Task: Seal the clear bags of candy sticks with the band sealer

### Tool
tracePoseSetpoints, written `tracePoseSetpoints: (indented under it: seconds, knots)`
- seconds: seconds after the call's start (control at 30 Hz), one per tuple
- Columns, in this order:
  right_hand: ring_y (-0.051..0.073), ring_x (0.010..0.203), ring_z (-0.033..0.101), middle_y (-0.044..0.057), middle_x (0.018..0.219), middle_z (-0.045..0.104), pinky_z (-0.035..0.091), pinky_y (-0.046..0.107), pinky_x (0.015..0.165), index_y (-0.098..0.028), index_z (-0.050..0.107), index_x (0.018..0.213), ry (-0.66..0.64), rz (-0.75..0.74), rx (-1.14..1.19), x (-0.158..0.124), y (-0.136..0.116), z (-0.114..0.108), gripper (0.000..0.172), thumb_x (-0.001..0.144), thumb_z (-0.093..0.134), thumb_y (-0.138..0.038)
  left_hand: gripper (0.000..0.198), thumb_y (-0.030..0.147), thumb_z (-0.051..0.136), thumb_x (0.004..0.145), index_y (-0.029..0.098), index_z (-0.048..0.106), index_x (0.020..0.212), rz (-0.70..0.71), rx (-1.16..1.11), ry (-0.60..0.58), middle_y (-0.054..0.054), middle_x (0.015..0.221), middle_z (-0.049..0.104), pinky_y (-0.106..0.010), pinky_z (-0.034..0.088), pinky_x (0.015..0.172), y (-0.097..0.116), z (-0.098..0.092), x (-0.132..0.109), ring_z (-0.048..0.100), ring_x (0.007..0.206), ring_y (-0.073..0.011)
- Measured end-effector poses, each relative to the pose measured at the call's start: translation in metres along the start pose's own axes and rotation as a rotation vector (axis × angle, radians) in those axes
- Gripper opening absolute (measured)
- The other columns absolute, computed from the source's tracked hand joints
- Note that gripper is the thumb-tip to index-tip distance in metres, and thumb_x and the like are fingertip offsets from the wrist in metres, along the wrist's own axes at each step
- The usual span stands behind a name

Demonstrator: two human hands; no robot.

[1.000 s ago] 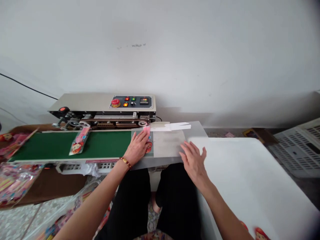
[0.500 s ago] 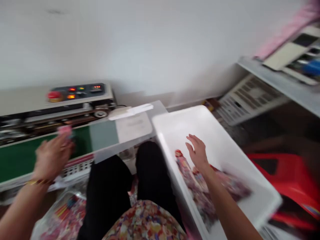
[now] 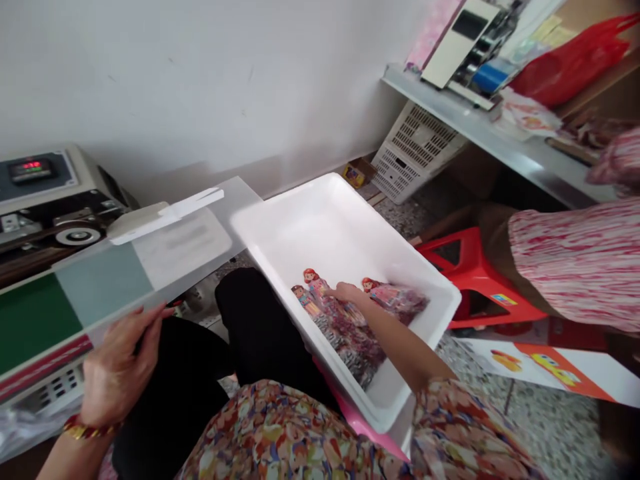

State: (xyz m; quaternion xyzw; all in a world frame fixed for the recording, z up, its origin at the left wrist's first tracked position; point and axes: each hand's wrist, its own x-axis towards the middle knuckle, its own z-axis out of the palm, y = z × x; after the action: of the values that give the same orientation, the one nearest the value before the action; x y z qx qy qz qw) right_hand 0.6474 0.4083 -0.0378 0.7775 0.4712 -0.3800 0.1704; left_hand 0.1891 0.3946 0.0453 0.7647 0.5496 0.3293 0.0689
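In the white tub [image 3: 320,200] lies a pile of clear packets [image 3: 345,333], some showing a red-haired cartoon doll figure. My right hand [image 3: 350,294] reaches into the tub, its fingers curled at a doll-figure packet [image 3: 316,283]; the fingertips are partly hidden. Another doll-figure packet [image 3: 390,295] lies beyond my wrist. My left hand [image 3: 125,363] hovers by the front edge of the green conveyor belt [image 3: 35,323], above my left leg. Its fingers are stretched out, and nothing shows in them.
A machine with a lit red display [image 3: 31,167] stands at the left. White plastic crates [image 3: 417,150] sit under a grey table [image 3: 450,110] at the far right. Near the tub's right side are a red stool [image 3: 480,280] and a person in a pink-and-white garment [image 3: 580,260].
The view has swung right. My right hand has come down onto the packets. My left hand has drawn back from the belt, and the pink item by it no longer shows.
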Motion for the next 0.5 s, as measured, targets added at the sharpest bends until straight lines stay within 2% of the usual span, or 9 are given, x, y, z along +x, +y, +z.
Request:
tracePoseSetpoints:
  seconds: [0.1,0.23,0.33,0.4,0.5]
  knots:
    - [0.031,0.096,0.069,0.019,0.092,0.074,0.049,0.033,0.079,-0.007,0.073,0.095,-0.023,0.032,-0.006,0.006,-0.004,0.000,0.060,0.083,0.067,-0.065,0.047,0.034,0.052,0.097,0.048,0.049,0.141,0.021,-0.009,-0.031,0.004,0.104,0.076,-0.045,0.059,0.090,0.001,0.000,-0.001,0.072,0.100,-0.0255]
    - [0.025,0.093,0.069,0.012,0.095,0.072,0.053,0.036,0.081,-0.009,0.071,0.099,-0.047,0.042,0.009,-0.001,-0.014,-0.008,0.053,0.089,0.063,-0.061,0.043,0.034,0.052,0.098,0.047,0.052,0.139,0.003,-0.016,-0.037,0.005,0.102,0.076,-0.041,0.060,0.088,0.005,0.001,-0.001,0.073,0.095,-0.0234]
    - [0.021,0.092,0.067,0.005,0.102,0.069,0.056,0.038,0.082,-0.013,0.067,0.108,-0.027,0.011,0.037,-0.015,-0.021,-0.012,0.043,0.095,0.060,-0.053,0.042,0.034,0.052,0.098,0.045,0.053,0.138,0.010,-0.035,-0.046,0.005,0.102,0.076,-0.039,0.060,0.086,0.006,0.002,0.001,0.073,0.092,-0.0231]
    - [0.022,0.092,0.067,0.004,0.105,0.068,0.057,0.039,0.082,-0.013,0.066,0.109,0.005,-0.030,0.061,-0.027,-0.024,-0.012,0.041,0.096,0.060,-0.051,0.042,0.034,0.052,0.098,0.044,0.053,0.139,0.023,-0.048,-0.048,0.005,0.103,0.076,-0.038,0.060,0.085,0.006,0.002,0.002,0.073,0.091,-0.0227]
    - [0.022,0.091,0.067,0.005,0.098,0.070,0.055,0.035,0.080,-0.014,0.069,0.106,0.088,-0.131,0.107,-0.048,-0.024,-0.010,0.038,0.093,0.063,-0.049,0.043,0.032,0.052,0.098,0.044,0.053,0.138,0.036,-0.056,-0.039,0.006,0.101,0.076,-0.037,0.060,0.084,0.004,0.003,0.000,0.073,0.089,-0.0222]
